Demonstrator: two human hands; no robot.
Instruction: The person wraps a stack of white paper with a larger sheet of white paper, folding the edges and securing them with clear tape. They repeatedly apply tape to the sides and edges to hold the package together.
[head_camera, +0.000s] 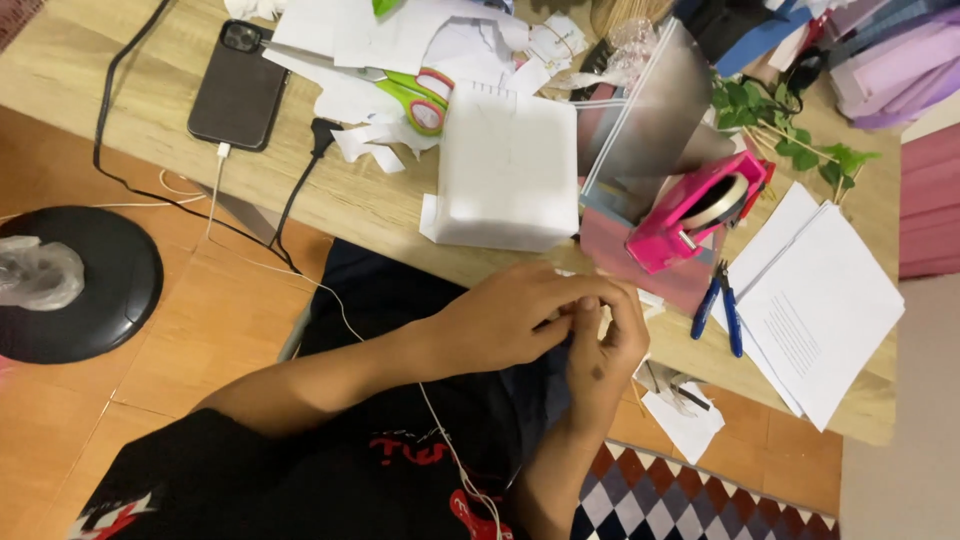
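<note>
Two hands meet at the wooden desk (330, 205) edge: left hand (505, 318) and right hand (610, 345) w/ fingertips pinched together on something too small to identify. White paper box (508, 170) lies at 12 o'clock, pink tape dispenser (695, 210) at 1, nearer the right hand.

- We cannot tell what our left hand (505, 315) and right hand (605, 335) pinch; the fingers (585, 300) cover it.
- Paper scraps (400, 25) and purple folders (900, 60) run off the picture's edge.
- The clear sheet (655, 105) looks blurred.
</note>
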